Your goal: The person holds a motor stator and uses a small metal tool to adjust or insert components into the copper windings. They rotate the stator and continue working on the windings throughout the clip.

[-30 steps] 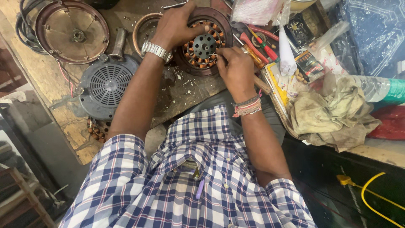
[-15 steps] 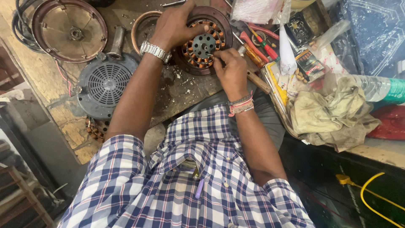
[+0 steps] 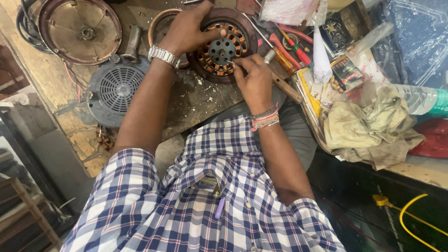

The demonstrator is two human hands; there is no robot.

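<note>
I am watching the left hand (image 3: pixel 189 30) clamping the round motor winding (image 3: pixel 223 46) flat on the workbench (image 3: pixel 196 100), steadying it while the right hand (image 3: pixel 254 79) is pinching a thin wire (image 3: pixel 230 61) at its hub. Since a second ago, the right hand is sitting slightly lower.
</note>
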